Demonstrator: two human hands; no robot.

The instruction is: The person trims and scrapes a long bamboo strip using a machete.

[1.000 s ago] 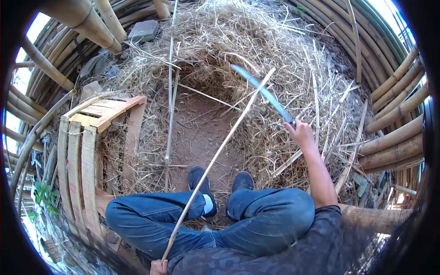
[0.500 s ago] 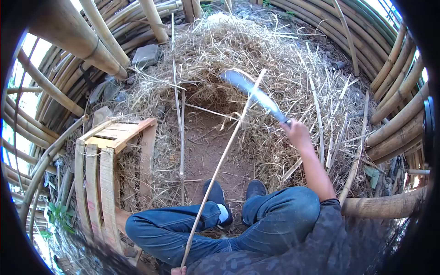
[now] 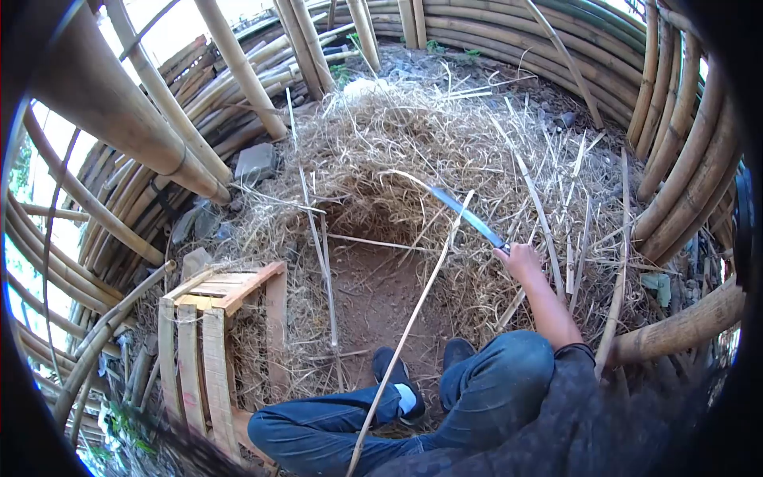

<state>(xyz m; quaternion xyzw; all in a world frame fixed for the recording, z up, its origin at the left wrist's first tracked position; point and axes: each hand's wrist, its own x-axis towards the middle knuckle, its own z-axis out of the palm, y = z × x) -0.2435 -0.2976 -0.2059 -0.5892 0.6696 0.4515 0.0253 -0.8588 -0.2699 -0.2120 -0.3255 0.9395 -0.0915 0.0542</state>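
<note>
My right hand [image 3: 522, 264] is wrapped round the handle of a long-bladed knife [image 3: 479, 225], its blade pointing up and left. A long thin bamboo strip [image 3: 408, 330] runs from the bottom edge up to the blade, where the two cross; I cannot tell if they touch. Near the blade's tip, a pale curved shaving [image 3: 407, 176] sticks out to the left. My left hand is out of view below the frame, where the strip's lower end also leaves the picture. My bent legs [image 3: 485, 389] are in the foreground.
A slatted wooden crate [image 3: 214, 342] stands at the left. A heap of bamboo shavings [image 3: 381, 143] covers the ground ahead. Bamboo poles [image 3: 262, 87] lean around, and a thick pole [image 3: 675, 330] lies at the right. A grey stone block [image 3: 256, 163] sits at the back left.
My view has tilted up and shifted left, and my left hand has dropped out of sight. The blurred knife is now sharper and lies lower along the strip's upper end.
</note>
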